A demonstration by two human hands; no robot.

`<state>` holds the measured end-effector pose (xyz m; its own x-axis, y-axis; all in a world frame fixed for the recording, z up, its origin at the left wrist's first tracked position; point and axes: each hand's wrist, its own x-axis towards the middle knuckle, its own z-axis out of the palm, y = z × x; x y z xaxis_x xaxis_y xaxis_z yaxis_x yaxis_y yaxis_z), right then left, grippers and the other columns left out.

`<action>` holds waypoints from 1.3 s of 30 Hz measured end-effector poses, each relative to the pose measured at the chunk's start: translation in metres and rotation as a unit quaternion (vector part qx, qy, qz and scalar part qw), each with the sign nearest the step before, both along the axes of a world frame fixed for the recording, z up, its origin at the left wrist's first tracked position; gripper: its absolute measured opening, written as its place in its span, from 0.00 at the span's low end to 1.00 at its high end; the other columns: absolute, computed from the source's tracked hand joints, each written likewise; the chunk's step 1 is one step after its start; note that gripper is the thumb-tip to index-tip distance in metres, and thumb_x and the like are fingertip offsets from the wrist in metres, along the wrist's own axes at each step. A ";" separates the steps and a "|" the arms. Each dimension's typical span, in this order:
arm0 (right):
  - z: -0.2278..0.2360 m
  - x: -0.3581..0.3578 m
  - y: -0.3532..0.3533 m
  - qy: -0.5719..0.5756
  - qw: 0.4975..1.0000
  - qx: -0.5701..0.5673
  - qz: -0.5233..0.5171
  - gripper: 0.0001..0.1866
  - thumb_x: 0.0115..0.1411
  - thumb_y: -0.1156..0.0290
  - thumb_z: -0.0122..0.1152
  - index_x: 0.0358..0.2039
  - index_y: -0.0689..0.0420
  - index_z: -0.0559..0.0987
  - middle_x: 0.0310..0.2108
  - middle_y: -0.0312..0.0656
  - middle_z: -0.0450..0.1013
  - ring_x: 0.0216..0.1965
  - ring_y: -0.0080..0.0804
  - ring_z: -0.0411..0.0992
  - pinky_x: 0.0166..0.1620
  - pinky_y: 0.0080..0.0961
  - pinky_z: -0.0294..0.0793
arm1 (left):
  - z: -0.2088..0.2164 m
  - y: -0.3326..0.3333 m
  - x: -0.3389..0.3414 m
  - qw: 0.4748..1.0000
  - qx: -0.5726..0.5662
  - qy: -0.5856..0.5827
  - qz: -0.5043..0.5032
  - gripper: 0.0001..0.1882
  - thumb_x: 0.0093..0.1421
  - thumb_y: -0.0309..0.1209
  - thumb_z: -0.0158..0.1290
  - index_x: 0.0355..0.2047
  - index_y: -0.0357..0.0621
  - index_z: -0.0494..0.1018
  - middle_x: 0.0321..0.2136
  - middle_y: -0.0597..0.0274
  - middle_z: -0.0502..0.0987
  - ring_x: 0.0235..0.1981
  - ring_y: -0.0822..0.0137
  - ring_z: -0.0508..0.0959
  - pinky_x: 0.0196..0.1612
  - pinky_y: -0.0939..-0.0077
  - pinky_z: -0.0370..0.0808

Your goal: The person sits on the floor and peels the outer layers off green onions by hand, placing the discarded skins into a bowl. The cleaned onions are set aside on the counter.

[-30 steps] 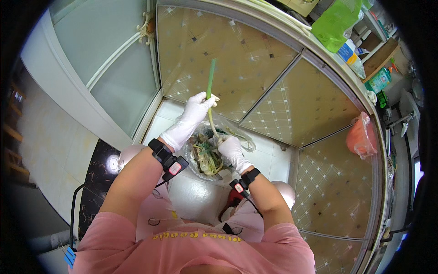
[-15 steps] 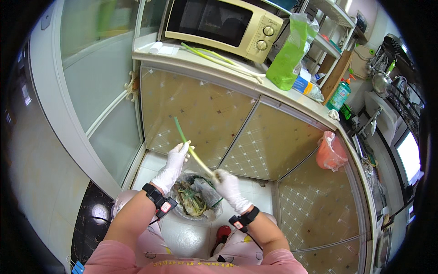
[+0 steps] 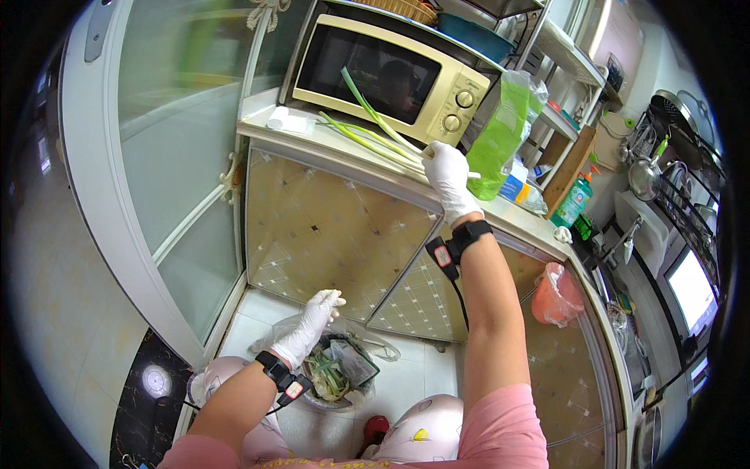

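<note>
Your gloved right hand (image 3: 448,176) is clamped around the white end of a scallion (image 3: 383,121), which slants over the bench (image 3: 535,225), its green tip in front of the microwave (image 3: 406,70) door. Just beside it, more scallions (image 3: 367,142) lie on the bench. Your gloved left hand (image 3: 315,320) is above the bin (image 3: 328,404), fingers loosely curled; you cannot tell whether the tips meet. As for writing, the cream microwave has a small dark mark and two dials on its panel; the packet (image 3: 516,187) carries a blue and orange print, partly hidden by the green bag (image 3: 500,137); the pump bottle (image 3: 574,202) of teal liquid has a printed label; and yellow lettering is cut off at your pink shirt's lower edge. The bin, lined with clear plastic, holds pale and green trimmings (image 3: 328,375) and a crumpled clear wrapper (image 3: 355,363). A pink container (image 3: 556,297) with a clear liner hangs at the bench front. Above the microwave sit a blue basin (image 3: 473,37) and a woven basket (image 3: 402,9), whose contents you cannot see.
</note>
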<state>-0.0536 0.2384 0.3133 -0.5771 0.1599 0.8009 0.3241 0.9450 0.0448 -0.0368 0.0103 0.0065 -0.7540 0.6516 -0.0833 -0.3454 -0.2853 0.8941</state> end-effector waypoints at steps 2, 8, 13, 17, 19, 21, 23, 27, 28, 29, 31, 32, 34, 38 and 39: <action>-0.003 -0.025 0.011 -0.016 1.000 -0.003 -0.015 0.05 0.43 0.70 0.59 0.23 0.53 0.79 0.23 0.44 0.74 0.29 0.43 0.73 0.33 0.33 0.72 | 0.002 -0.002 0.000 1.000 0.006 -0.003 -0.008 0.13 0.60 0.39 0.47 0.38 0.44 0.69 0.28 0.66 0.76 0.17 0.83 0.67 0.18 0.90 0.63; -0.011 -0.058 0.031 -0.083 0.993 -0.050 -0.062 0.10 0.43 0.70 0.57 0.28 0.50 0.82 0.28 0.46 0.75 0.33 0.43 0.74 0.40 0.30 0.72 | 0.016 -0.010 -0.002 1.000 -0.009 0.007 -0.028 0.13 0.61 0.40 0.46 0.37 0.43 0.69 0.28 0.66 0.76 0.17 0.82 0.66 0.19 0.89 0.62; 0.004 -0.027 0.001 -0.043 0.998 -0.046 -0.015 0.11 0.46 0.65 0.58 0.30 0.52 0.81 0.29 0.43 0.76 0.32 0.39 0.75 0.38 0.29 0.73 | 0.018 -0.011 -0.005 0.998 -0.021 0.021 -0.060 0.15 0.63 0.38 0.42 0.44 0.42 0.67 0.32 0.62 0.76 0.21 0.79 0.71 0.21 0.89 0.66; -0.029 0.042 -0.040 -0.089 0.952 -0.250 0.151 0.09 0.47 0.70 0.58 0.30 0.57 0.80 0.26 0.44 0.76 0.29 0.31 0.74 0.36 0.24 0.72 | 0.014 -0.010 -0.008 0.997 -0.040 -0.021 -0.064 0.16 0.62 0.40 0.43 0.45 0.43 0.66 0.37 0.61 0.75 0.27 0.74 0.75 0.23 0.87 0.68; -0.076 0.074 -0.059 -0.107 0.894 -0.349 0.259 0.08 0.48 0.74 0.57 0.30 0.59 0.79 0.27 0.44 0.76 0.30 0.27 0.74 0.37 0.24 0.72 | 0.015 -0.010 -0.007 0.996 -0.050 -0.013 -0.070 0.17 0.63 0.40 0.41 0.46 0.43 0.66 0.41 0.60 0.74 0.33 0.72 0.76 0.26 0.85 0.69; -0.130 0.105 -0.072 -0.124 0.907 -0.283 0.285 0.06 0.50 0.74 0.56 0.29 0.58 0.80 0.27 0.44 0.76 0.31 0.31 0.74 0.38 0.25 0.72 | 0.017 -0.011 -0.005 0.996 -0.024 -0.017 -0.087 0.15 0.64 0.37 0.39 0.46 0.44 0.66 0.42 0.61 0.74 0.37 0.72 0.76 0.27 0.84 0.70; -0.190 0.124 -0.082 -0.196 0.863 -0.407 0.225 0.06 0.51 0.74 0.55 0.29 0.59 0.79 0.28 0.46 0.75 0.32 0.34 0.74 0.38 0.26 0.72 | 0.022 -0.011 0.000 0.995 -0.009 -0.012 -0.097 0.12 0.63 0.32 0.40 0.45 0.45 0.67 0.44 0.62 0.72 0.41 0.71 0.75 0.29 0.85 0.71; -0.290 0.142 -0.085 -0.259 0.796 -0.520 0.170 0.11 0.54 0.78 0.49 0.36 0.59 0.77 0.33 0.45 0.75 0.37 0.33 0.74 0.43 0.24 0.70 | 0.037 -0.010 0.009 0.994 -0.039 0.058 -0.089 0.12 0.58 0.22 0.45 0.43 0.43 0.66 0.48 0.63 0.70 0.45 0.69 0.73 0.29 0.86 0.70; -0.310 0.140 -0.083 -0.271 0.794 -0.521 0.158 0.12 0.54 0.78 0.49 0.39 0.58 0.76 0.37 0.47 0.74 0.40 0.36 0.72 0.46 0.25 0.68 | 0.041 -0.010 0.011 0.993 -0.037 0.064 -0.095 0.12 0.58 0.22 0.45 0.43 0.43 0.66 0.49 0.62 0.69 0.45 0.69 0.73 0.29 0.86 0.70; -0.327 0.138 -0.077 -0.280 0.804 -0.489 0.192 0.13 0.54 0.76 0.48 0.40 0.58 0.76 0.39 0.48 0.73 0.42 0.39 0.71 0.47 0.28 0.67 | 0.044 -0.010 0.013 0.992 -0.034 0.068 -0.100 0.13 0.57 0.21 0.45 0.44 0.43 0.66 0.50 0.62 0.68 0.45 0.69 0.73 0.28 0.87 0.70; -0.353 0.132 -0.063 -0.322 0.821 -0.436 0.179 0.14 0.55 0.74 0.48 0.42 0.57 0.75 0.40 0.49 0.72 0.44 0.42 0.70 0.49 0.30 0.67 | 0.049 -0.012 0.014 0.991 -0.030 0.077 -0.110 0.14 0.57 0.21 0.46 0.44 0.43 0.66 0.52 0.61 0.66 0.46 0.67 0.73 0.28 0.88 0.70; -0.362 0.129 -0.055 -0.342 0.832 -0.406 0.165 0.14 0.56 0.73 0.48 0.43 0.56 0.75 0.40 0.49 0.72 0.44 0.43 0.70 0.49 0.31 0.67 | 0.050 -0.014 0.014 0.990 -0.029 0.080 -0.114 0.14 0.56 0.20 0.47 0.44 0.42 0.66 0.53 0.60 0.65 0.46 0.66 0.73 0.27 0.88 0.70; -0.374 0.126 -0.036 -0.425 0.829 -0.354 0.080 0.15 0.55 0.67 0.50 0.44 0.54 0.74 0.39 0.52 0.72 0.44 0.48 0.69 0.48 0.36 0.67 | 0.052 -0.014 0.011 0.989 -0.016 0.080 -0.120 0.16 0.55 0.19 0.47 0.44 0.42 0.65 0.54 0.57 0.64 0.46 0.65 0.73 0.26 0.90 0.70; -0.386 0.114 -0.008 -0.454 0.829 -0.323 -0.052 0.14 0.53 0.68 0.50 0.39 0.56 0.76 0.35 0.51 0.74 0.40 0.47 0.71 0.44 0.38 0.69 | 0.048 -0.017 -0.003 0.990 0.033 0.039 -0.133 0.15 0.53 0.15 0.47 0.41 0.40 0.66 0.54 0.51 0.62 0.45 0.61 0.74 0.23 0.90 0.70; -0.387 0.111 -0.004 -0.445 0.834 -0.319 -0.066 0.13 0.52 0.68 0.50 0.38 0.56 0.76 0.34 0.51 0.74 0.40 0.47 0.72 0.43 0.38 0.70 | 0.045 -0.017 -0.003 0.989 0.036 0.029 -0.143 0.14 0.53 0.15 0.47 0.39 0.40 0.66 0.54 0.49 0.61 0.45 0.61 0.74 0.22 0.91 0.70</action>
